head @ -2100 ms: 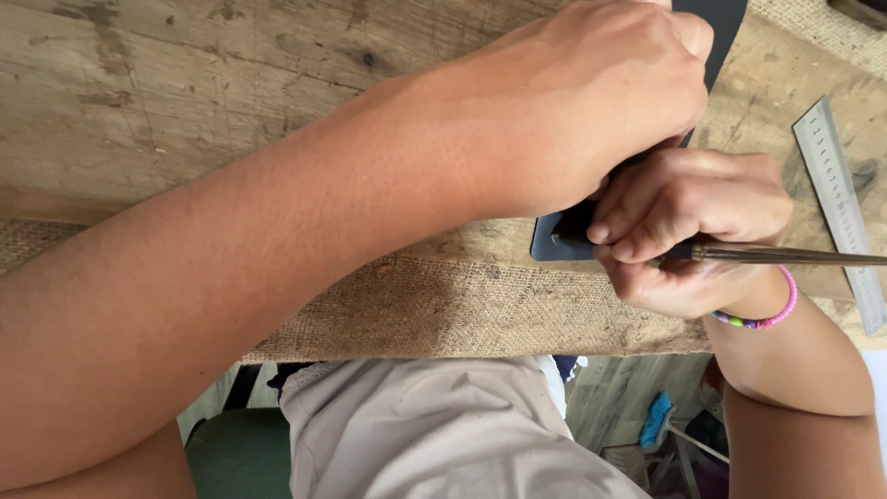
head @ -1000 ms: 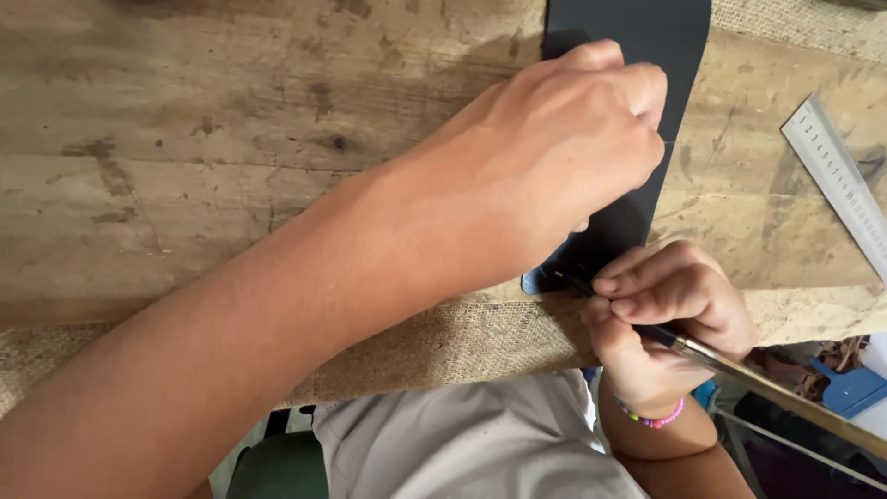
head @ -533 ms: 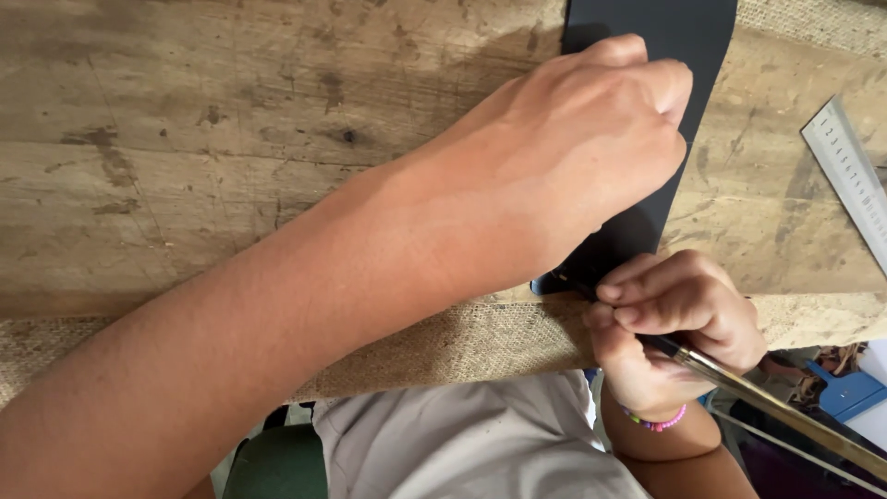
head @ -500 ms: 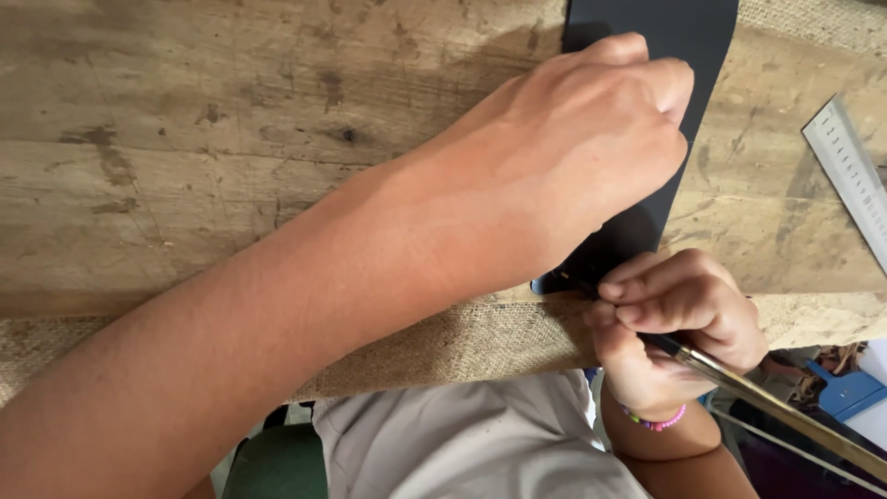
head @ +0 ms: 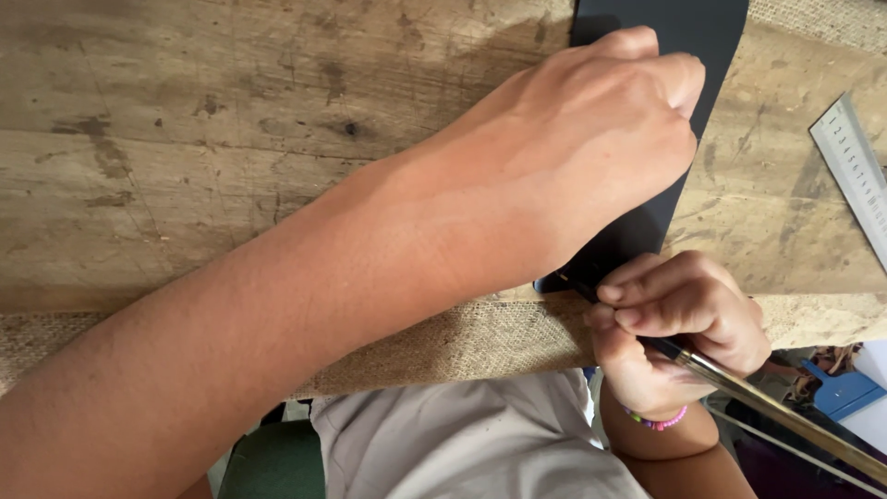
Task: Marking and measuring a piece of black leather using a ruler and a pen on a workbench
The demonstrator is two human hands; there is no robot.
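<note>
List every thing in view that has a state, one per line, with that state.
Dark sheet: flat on the wooden table, pinned under the left hand.
Left hand: knuckles up, pressing down on the sheet.
Right hand: pinched shut on the thin tool.
Thin tool: slanted, tip at the sheet's near edge.
Metal ruler: flat on the table, untouched.
Burlap strip: draped along the table's near edge.

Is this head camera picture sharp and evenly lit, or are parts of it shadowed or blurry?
Head view: soft, even light, no glare; the left hand casts a soft shadow on the wooden table and the dark sheet. The near forearm looks oversized and slightly soft; the right hand and its thin tool are fairly sharp.
</note>
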